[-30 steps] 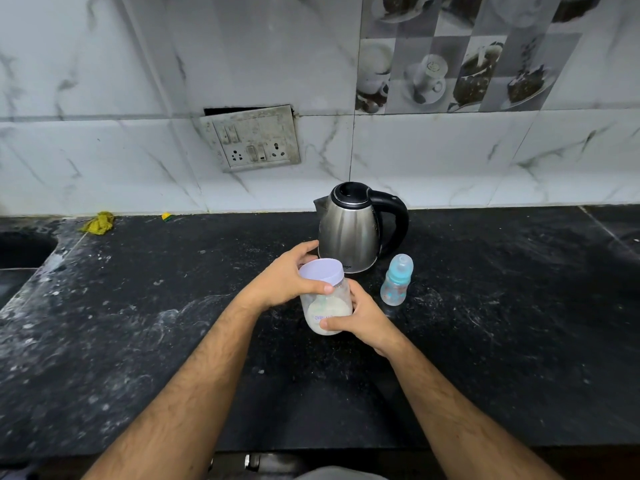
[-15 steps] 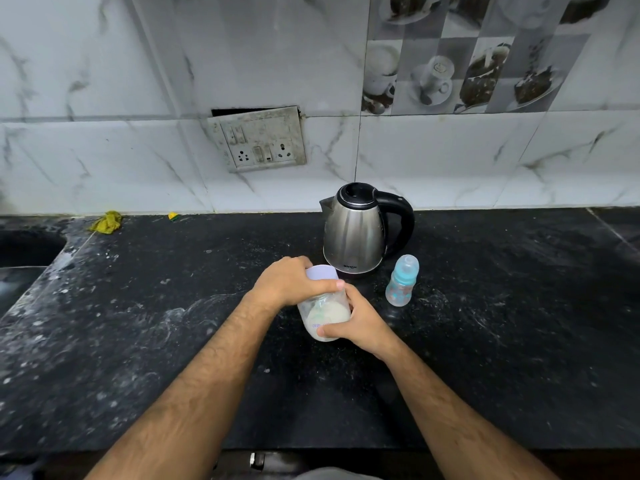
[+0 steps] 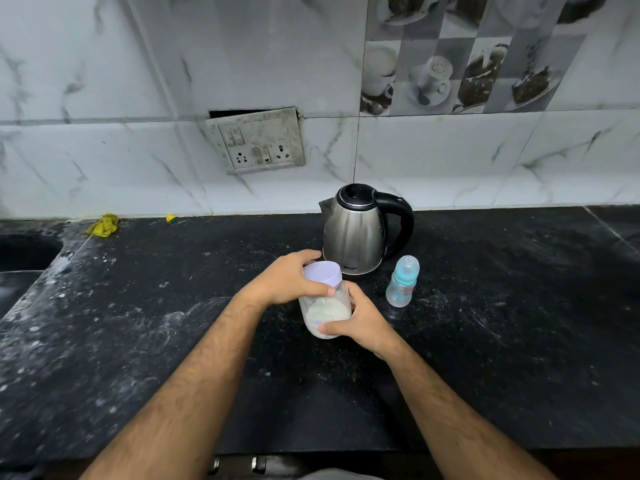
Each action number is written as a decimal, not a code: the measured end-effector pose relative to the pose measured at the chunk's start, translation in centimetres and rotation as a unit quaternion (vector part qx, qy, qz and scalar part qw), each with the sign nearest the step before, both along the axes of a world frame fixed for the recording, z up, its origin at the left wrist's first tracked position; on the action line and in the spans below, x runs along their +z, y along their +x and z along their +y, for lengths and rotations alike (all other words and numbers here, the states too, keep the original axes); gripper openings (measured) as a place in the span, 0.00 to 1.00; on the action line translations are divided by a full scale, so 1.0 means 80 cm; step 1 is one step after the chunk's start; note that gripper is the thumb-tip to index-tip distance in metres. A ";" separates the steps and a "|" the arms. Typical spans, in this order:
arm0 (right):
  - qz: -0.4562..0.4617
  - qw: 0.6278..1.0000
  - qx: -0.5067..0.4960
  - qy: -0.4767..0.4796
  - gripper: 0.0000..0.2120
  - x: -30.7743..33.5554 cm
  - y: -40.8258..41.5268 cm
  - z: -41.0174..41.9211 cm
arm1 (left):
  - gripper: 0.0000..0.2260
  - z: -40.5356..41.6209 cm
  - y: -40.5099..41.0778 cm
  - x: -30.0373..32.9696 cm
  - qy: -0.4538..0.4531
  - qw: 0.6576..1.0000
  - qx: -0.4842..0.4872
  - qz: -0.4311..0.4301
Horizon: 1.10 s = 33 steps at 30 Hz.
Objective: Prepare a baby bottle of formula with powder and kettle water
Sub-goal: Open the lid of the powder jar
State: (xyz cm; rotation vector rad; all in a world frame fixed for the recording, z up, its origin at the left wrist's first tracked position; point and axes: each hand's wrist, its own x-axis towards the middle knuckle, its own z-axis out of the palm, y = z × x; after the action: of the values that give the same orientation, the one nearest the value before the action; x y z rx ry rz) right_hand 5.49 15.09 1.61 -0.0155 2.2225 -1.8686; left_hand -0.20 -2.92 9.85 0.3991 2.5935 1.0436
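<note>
My left hand curls round the lilac lid of the formula powder jar; my right hand grips its body. Steel kettle at 12 o'clock, baby bottle at 2.

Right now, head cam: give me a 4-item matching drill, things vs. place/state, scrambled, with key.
Things:
1. steel electric kettle with black handle
2. small clear baby bottle with blue collar
3. clear plastic powder jar with pale lilac lid
4. crumpled yellow cloth

Place or state:
A. gripped by left hand at the lid and right hand at the body
B. far left, against the wall tiles
C. standing capped, right of the jar
D. behind the jar, lid closed

Pairs: 1-D, 2-C, 3-A, 4-B
</note>
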 end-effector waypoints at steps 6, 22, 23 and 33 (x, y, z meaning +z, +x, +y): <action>0.006 1.000 -0.022 0.016 0.37 -0.007 0.001 -0.002 | 0.09 -0.013 0.001 -0.009 0.234 0.965 0.099 -0.065; 0.008 0.991 -0.068 0.113 0.37 -0.026 -0.004 -0.008 | 0.20 -0.085 -0.017 -0.162 0.286 0.835 0.427 -0.195; 0.006 0.991 -0.067 0.120 0.38 -0.027 -0.005 -0.009 | 0.19 -0.087 -0.021 -0.168 0.246 0.846 0.437 -0.180; -0.004 0.989 -0.073 0.125 0.40 -0.035 -0.008 -0.016 | 0.19 -0.098 -0.035 -0.192 -0.029 0.915 0.388 -0.109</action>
State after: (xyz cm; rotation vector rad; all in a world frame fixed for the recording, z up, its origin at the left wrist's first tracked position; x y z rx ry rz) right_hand 4.83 13.84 -1.23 0.2048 2.4958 -1.6382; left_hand -3.03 -10.74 -5.51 -0.7915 2.5842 1.1311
